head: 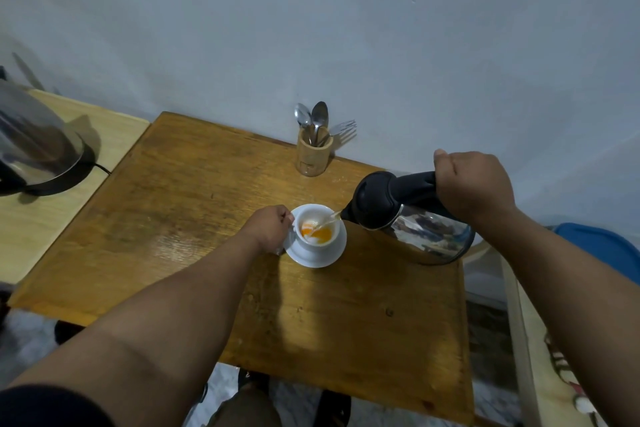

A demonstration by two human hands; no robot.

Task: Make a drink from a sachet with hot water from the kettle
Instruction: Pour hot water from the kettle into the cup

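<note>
The right hand (472, 184) was closed in a full fist around the black handle of the kettle (412, 215), which was tipped toward the left with its spout just over the right rim of the white cup (317, 229). A thin stream of water ran from the spout into the cup, where an orange liquid had pooled around some pale, undissolved matter. The kettle's shiny steel body hung above the right edge of the wooden table (214, 204), its base clear of the surface.

The cup stood on a white saucer (313, 253) near the middle of the table. The left hand (270, 227) was curled shut at the cup's left side, touching it where the handle would be (the handle itself was hidden behind the fingers, so the exact grip could not be told). So the cup lay directly between the two hands, the left one against it and the right one higher and off to the right.

Behind the cup, against the wall, a wooden holder (313, 156) held spoons and a fork. On a paler table to the left sat a second steel kettle (34, 146) on its base.
</note>
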